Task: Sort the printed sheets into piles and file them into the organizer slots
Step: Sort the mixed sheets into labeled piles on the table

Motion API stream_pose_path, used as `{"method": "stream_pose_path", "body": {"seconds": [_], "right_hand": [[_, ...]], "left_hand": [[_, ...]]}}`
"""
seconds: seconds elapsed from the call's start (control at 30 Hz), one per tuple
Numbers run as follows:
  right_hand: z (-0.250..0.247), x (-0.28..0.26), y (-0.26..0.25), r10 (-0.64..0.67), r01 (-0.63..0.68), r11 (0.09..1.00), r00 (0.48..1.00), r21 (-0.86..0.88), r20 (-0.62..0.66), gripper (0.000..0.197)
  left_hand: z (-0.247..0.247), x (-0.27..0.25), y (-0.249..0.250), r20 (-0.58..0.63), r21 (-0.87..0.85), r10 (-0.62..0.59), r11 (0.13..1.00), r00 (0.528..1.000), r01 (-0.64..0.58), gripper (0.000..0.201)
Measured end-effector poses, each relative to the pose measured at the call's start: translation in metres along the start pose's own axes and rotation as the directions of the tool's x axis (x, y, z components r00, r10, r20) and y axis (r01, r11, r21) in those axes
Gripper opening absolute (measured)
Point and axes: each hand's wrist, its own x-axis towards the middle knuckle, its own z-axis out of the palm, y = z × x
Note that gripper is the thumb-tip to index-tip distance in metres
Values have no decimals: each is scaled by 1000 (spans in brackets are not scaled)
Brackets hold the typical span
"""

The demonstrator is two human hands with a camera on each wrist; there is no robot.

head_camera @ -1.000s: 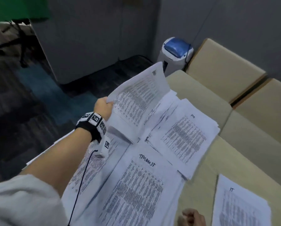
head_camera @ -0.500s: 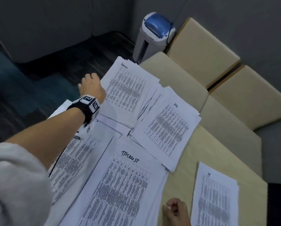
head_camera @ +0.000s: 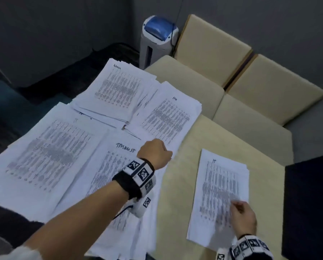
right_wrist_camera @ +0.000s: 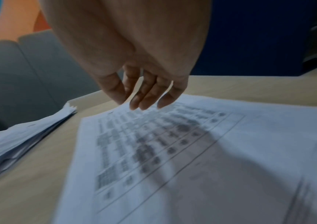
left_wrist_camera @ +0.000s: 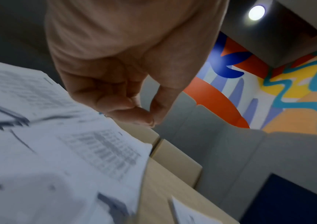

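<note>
Printed sheets lie in piles on the pale table (head_camera: 175, 207). The "Admin" pile (head_camera: 119, 91) is farthest, with the "HR" pile (head_camera: 168, 117) to its right. A broad "IT" pile (head_camera: 50, 151) is at the left, and a "Task list" pile (head_camera: 108, 177) is nearest me. A thin "IT" pile (head_camera: 220, 194) lies alone at the right. My left hand (head_camera: 155, 152) hovers between the Task list and HR piles. Its fingers are curled, with the thumb meeting a fingertip (left_wrist_camera: 150, 119), and it holds nothing. My right hand (head_camera: 239, 211) rests straight fingertips (right_wrist_camera: 134, 104) on the thin IT pile. No organizer is in view.
Beige cushioned seats (head_camera: 213, 49) stand along the far side of the table. A white bin with a blue lid (head_camera: 157, 40) sits on the floor beyond them. A dark block (head_camera: 310, 203) fills the table's right edge. Bare tabletop lies between the piles.
My left hand laid the lifted sheets flat on the Admin pile, let go and swung right and nearer. My right hand moved from a fist at the table edge onto the thin IT pile.
</note>
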Motion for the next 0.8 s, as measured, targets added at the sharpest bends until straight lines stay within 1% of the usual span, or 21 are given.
{"method": "stream_pose_path", "body": {"seconds": [0.03,0.07,0.17,0.2,0.27,0.3,0.33,0.37,0.4,0.47,0.53,0.63,0.7,0.8], "right_hand": [[-9,8,11,18,-19,1000,999,-19,-37,6],[-16,15,23,46,-48,998,997,-43,-56,10],[-30,32,52,148,-153,982,988,-112,-48,29],[-34,34,57,173,-175,979,985,-107,-31,34],[-37,38,65,180,-178,983,983,-52,33,41],[-37,39,65,165,-164,986,984,-18,62,40],[-37,40,65,149,-151,988,985,17,85,38],[-37,42,64,134,-139,989,986,48,102,37],[-37,44,63,122,-130,989,986,66,113,37],[-37,46,61,111,-119,991,988,65,111,35],[-37,47,60,110,-116,989,992,95,67,29],[-37,46,60,66,-67,992,998,105,15,20],[-39,45,65,10,-13,993,1000,120,28,18],[-46,41,74,-46,35,991,995,126,85,27]], "left_hand": [[21,-8,6,40,26,-21,999,999,20,20],[43,-14,12,81,55,-39,998,996,34,24],[105,-28,27,200,155,-72,987,977,41,35],[123,-31,32,216,172,-65,985,974,28,34],[155,-36,39,230,153,-31,988,973,-5,22],[169,-36,39,214,131,-21,991,977,-7,33],[182,-36,39,193,119,-11,993,981,-12,48],[192,-37,38,171,118,-17,993,985,-3,58],[201,-38,37,139,136,-17,991,990,-2,61],[211,-40,33,60,164,-42,986,997,32,58],[214,-40,29,-6,155,-72,985,997,72,52],[213,-36,24,-33,75,-118,990,993,120,41],[212,-34,21,-58,29,-143,989,988,145,36],[208,-32,15,-105,-21,-194,981,975,193,26]]}}
